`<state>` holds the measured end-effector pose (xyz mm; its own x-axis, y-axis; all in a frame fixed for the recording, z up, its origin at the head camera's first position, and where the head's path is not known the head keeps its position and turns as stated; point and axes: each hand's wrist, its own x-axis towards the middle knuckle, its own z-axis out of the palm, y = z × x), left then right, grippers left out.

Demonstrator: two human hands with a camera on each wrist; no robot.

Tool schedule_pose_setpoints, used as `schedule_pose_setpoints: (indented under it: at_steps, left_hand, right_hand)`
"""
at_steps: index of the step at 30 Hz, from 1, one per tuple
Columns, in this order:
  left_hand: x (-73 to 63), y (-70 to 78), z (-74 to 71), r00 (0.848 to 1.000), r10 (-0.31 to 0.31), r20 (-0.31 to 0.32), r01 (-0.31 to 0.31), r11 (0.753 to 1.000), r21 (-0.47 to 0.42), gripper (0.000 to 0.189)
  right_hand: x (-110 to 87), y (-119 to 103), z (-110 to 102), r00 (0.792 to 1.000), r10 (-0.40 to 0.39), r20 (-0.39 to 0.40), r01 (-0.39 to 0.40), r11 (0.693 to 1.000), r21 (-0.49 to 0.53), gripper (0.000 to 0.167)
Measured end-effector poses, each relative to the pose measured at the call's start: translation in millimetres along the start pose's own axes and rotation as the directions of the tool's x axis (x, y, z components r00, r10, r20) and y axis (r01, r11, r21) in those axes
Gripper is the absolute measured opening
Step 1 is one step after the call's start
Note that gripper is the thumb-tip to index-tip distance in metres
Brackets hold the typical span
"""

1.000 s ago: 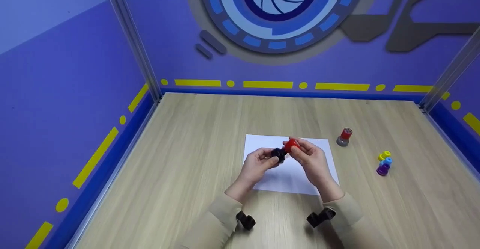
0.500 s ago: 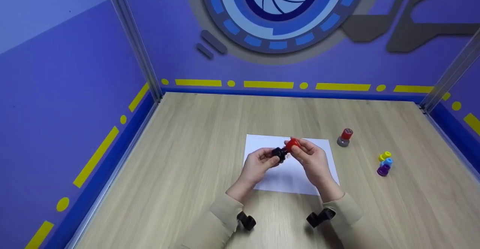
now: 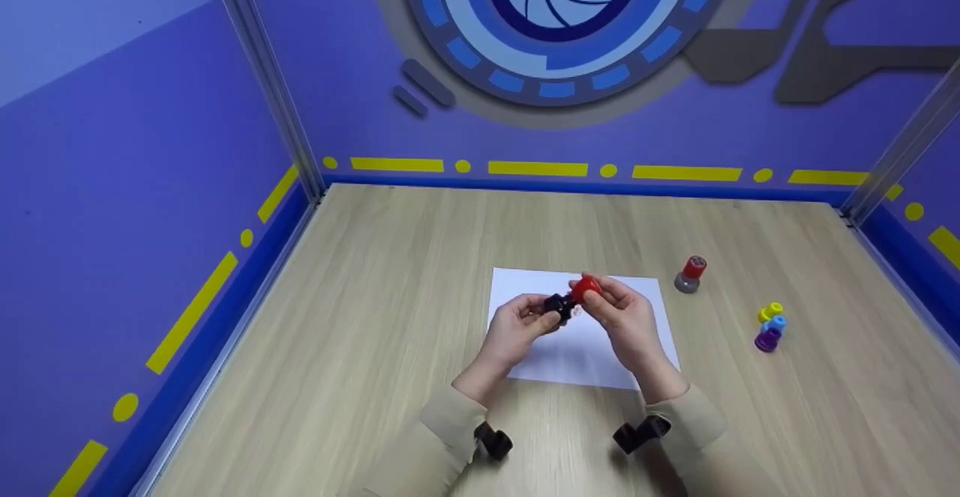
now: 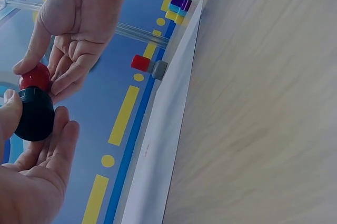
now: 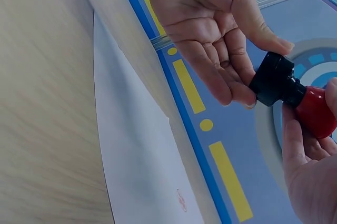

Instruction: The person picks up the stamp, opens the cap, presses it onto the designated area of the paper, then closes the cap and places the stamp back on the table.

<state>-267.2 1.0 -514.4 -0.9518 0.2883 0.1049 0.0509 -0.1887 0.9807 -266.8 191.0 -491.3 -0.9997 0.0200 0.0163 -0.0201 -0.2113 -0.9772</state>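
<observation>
A hand stamp with a black base (image 3: 556,307) and a rounded red handle (image 3: 586,288) is held over a white sheet of paper (image 3: 540,366). My left hand (image 3: 516,330) pinches the black base between thumb and fingers. The red handle is gripped by my right hand (image 3: 624,322), thumb on the near side. In the right wrist view, a narrow black neck (image 5: 294,92) shows between base and handle. The base's end face is turned away and hidden in the head view. A small red printed mark (image 5: 181,201) is on the paper.
A red and grey stamp (image 3: 689,275) stands at the back right of the wooden table (image 3: 390,317). Farther right sit small yellow (image 3: 770,311), light blue (image 3: 774,324) and purple (image 3: 766,340) stamps, close together. Blue printed walls (image 3: 150,182) enclose the table.
</observation>
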Motion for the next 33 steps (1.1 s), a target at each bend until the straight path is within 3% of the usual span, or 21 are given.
schedule_pose_setpoints:
  at_steps: [8, 16, 23, 26, 29, 33]
  left_hand:
    - [-0.9, -2.5, -1.9, 0.999, 0.030, 0.023, -0.031, 0.999, 0.013, 0.035]
    - [-1.5, -1.4, 0.2, 1.000, 0.023, -0.013, -0.023, 1.000, 0.002, 0.034]
    - [0.7, -1.4, 0.0, 0.998, 0.046, 0.039, -0.046, 0.999, 0.023, 0.034]
    - [-1.4, -0.1, -1.5, 0.994, 0.056, 0.091, -0.061, 0.997, 0.053, 0.037]
    - [-2.9, -1.5, -5.0, 0.994, 0.049, 0.098, -0.060, 0.993, 0.106, 0.039]
    - [-1.9, -2.4, -9.5, 0.999, 0.029, 0.032, -0.034, 0.987, 0.160, 0.039]
  right_hand:
    - [-0.9, 0.0, 1.0, 1.000, 0.016, 0.020, -0.017, 0.999, 0.052, 0.044]
    - [-0.7, 2.4, 0.7, 0.999, -0.034, 0.011, 0.034, 0.999, 0.002, 0.046]
    - [1.5, 0.5, -4.5, 1.000, -0.007, 0.027, 0.006, 0.998, 0.059, 0.042]
    - [6.8, -4.4, -17.5, 0.998, -0.056, -0.001, 0.056, 0.989, 0.138, 0.025]
    - [8.6, -12.4, -34.0, 0.989, -0.125, -0.075, 0.135, 0.980, 0.148, 0.015]
    - [7.9, -20.9, -44.2, 0.976, -0.177, -0.128, 0.183, 0.982, 0.035, 0.026]
